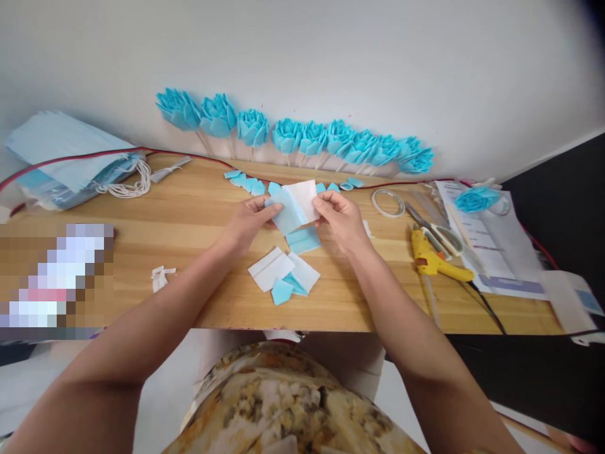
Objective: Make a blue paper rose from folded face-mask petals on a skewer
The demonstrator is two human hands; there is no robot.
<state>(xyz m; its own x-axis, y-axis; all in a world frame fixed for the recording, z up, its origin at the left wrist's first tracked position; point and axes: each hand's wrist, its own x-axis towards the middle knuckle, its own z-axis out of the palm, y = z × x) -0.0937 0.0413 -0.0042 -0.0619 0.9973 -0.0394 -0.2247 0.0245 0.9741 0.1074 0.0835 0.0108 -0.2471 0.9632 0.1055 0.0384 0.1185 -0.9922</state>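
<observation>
Between my two hands is a square of thin mask fabric (299, 205), pale blue on one side and white on the other, partly folded. My left hand (253, 221) pinches its left edge between thumb and fingers. At the right edge, my right hand (339, 217) grips it the same way. Just below lies a blue fabric piece (303, 240) on the table. Closer to me are white fabric squares (270, 270) and a small folded blue petal (282, 291). Several more blue petals (250, 184) sit in a row behind my hands.
Blue fabric flowers (253, 128) on sticks lean along the wall. A stack of masks (70, 148) lies at the left, near white scraps (162, 277). On the right are a tape roll (387, 203), scissors (437, 233), a yellow glue gun (435, 258) with its cord, and printed paper (501, 252).
</observation>
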